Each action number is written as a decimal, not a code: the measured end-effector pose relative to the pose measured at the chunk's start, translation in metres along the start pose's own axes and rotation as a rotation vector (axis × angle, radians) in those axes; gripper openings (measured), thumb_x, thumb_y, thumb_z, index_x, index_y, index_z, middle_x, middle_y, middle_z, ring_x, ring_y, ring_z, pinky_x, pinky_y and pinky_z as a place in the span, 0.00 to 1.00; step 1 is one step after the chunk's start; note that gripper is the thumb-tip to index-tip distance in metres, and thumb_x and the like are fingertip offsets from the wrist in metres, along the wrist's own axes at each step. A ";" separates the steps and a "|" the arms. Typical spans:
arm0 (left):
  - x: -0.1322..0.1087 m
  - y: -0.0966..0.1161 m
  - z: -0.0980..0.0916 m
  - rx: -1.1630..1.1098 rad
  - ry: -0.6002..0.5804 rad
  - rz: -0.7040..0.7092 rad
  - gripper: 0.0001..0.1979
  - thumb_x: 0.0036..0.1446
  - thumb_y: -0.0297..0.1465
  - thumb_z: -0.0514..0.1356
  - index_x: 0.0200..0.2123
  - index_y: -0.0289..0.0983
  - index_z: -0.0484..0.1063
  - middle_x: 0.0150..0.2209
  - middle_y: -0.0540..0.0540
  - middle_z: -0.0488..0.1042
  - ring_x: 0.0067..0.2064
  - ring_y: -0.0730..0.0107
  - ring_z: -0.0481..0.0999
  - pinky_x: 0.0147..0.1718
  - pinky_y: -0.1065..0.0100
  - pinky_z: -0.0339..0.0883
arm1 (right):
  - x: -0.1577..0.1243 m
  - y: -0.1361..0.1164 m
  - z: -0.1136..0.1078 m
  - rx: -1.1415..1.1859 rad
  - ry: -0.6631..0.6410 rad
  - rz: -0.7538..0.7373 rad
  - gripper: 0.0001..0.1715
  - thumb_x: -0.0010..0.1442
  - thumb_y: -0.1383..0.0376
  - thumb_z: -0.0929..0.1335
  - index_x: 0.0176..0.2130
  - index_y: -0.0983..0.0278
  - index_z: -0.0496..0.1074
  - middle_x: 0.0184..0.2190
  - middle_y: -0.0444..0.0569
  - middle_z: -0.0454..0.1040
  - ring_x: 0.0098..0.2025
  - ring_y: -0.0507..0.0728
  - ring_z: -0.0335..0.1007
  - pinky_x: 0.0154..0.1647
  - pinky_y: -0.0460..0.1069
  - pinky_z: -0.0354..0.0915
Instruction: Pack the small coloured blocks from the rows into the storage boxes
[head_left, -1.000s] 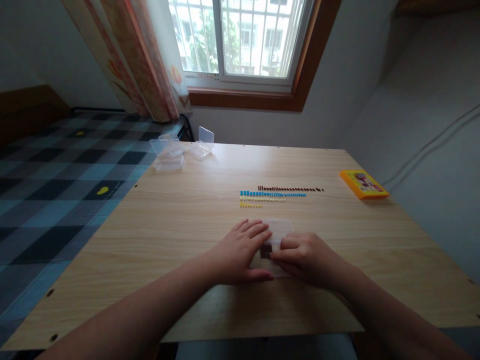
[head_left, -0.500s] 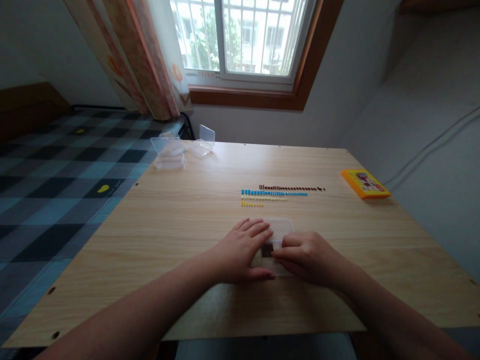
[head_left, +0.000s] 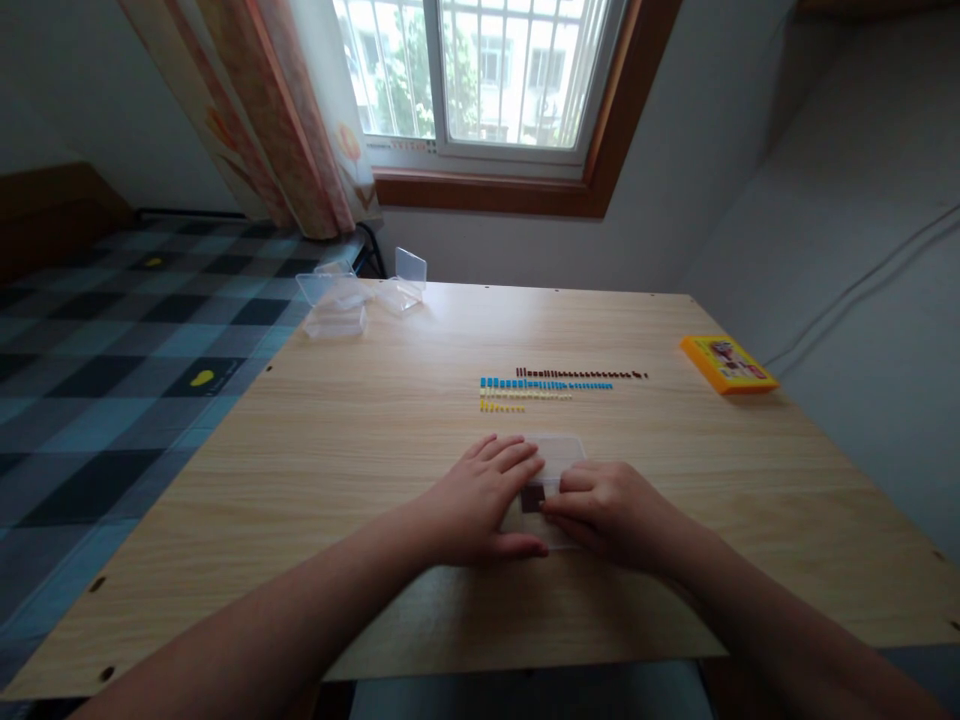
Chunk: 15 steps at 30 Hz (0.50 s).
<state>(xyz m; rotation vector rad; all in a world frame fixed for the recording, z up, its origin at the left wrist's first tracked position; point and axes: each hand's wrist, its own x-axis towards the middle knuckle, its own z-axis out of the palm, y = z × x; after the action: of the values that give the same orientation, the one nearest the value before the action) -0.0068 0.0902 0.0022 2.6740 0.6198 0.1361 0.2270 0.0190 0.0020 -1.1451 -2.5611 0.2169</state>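
Observation:
A clear plastic box (head_left: 559, 452) lies with its lid laid back on the wooden table in front of me. Inside is a dark brown square piece (head_left: 532, 498). My left hand (head_left: 484, 500) spans the box's left side, fingers fairly straight over the far part and thumb along the near edge, holding it. Over the right half of the box, my right hand (head_left: 604, 510) is closed in a pinch, fingertips touching or just beside the right edge of the brown piece. Whatever is between those fingertips is hidden or too small to make out.
Beyond the box lie rows of tiny pieces: brown (head_left: 585, 374), blue (head_left: 540, 384), cream (head_left: 529, 395) and yellow (head_left: 499, 407). Open clear cases (head_left: 337, 318) stand at the far left corner. An orange-yellow box (head_left: 727, 364) sits by the right edge.
The whole view has shifted very slightly. Both hands keep nearly the same place and pose at the clear box.

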 end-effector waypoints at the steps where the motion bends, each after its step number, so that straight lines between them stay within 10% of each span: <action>1: 0.000 0.000 0.000 0.000 -0.002 -0.002 0.45 0.55 0.57 0.66 0.67 0.36 0.63 0.70 0.33 0.61 0.72 0.42 0.57 0.70 0.43 0.48 | 0.000 0.000 0.000 -0.002 0.001 0.001 0.13 0.69 0.66 0.66 0.33 0.63 0.77 0.28 0.46 0.74 0.29 0.53 0.66 0.32 0.50 0.53; 15: 0.000 -0.002 0.001 -0.011 -0.002 0.005 0.47 0.55 0.58 0.65 0.68 0.34 0.63 0.70 0.32 0.61 0.72 0.42 0.57 0.71 0.42 0.46 | -0.002 0.000 -0.002 0.059 0.075 -0.010 0.12 0.69 0.66 0.66 0.36 0.61 0.79 0.28 0.46 0.75 0.29 0.53 0.67 0.31 0.49 0.57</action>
<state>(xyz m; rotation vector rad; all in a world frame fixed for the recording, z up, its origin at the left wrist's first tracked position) -0.0079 0.0912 0.0007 2.6651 0.6105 0.1381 0.2290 0.0173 0.0036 -1.0973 -2.4783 0.2412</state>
